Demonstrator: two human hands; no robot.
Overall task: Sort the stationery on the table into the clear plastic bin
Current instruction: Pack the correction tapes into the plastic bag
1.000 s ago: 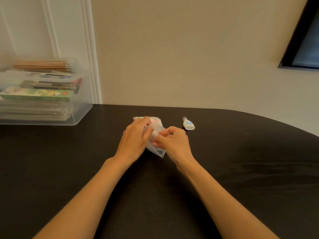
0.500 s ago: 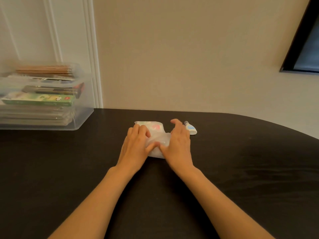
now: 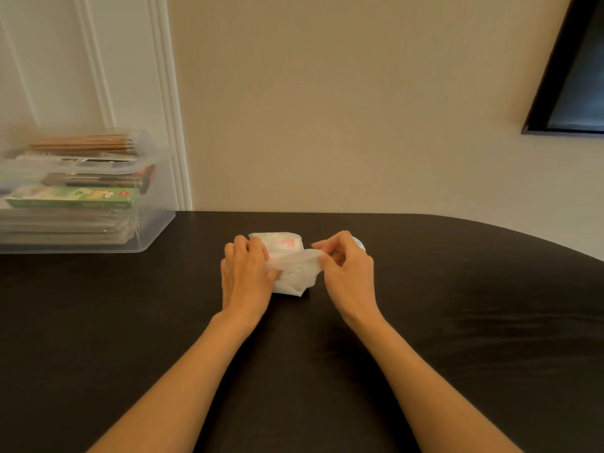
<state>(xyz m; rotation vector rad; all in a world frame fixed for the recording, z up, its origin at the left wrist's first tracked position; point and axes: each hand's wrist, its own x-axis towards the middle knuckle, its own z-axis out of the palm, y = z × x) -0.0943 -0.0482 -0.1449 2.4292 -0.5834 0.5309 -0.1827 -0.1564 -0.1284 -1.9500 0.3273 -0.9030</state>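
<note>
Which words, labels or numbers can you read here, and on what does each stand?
No text is legible.
The green box in the clear bin: red logo, too blurred.
The plastic packet: pink print, unreadable.
The small bottle behind the right hand: label mostly hidden.

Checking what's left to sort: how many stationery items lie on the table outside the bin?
2. A white plastic packet in the middle, held by the left hand and pinched by the right hand; a small white bottle just behind that hand, mostly hidden. Hands could hide more.
</note>
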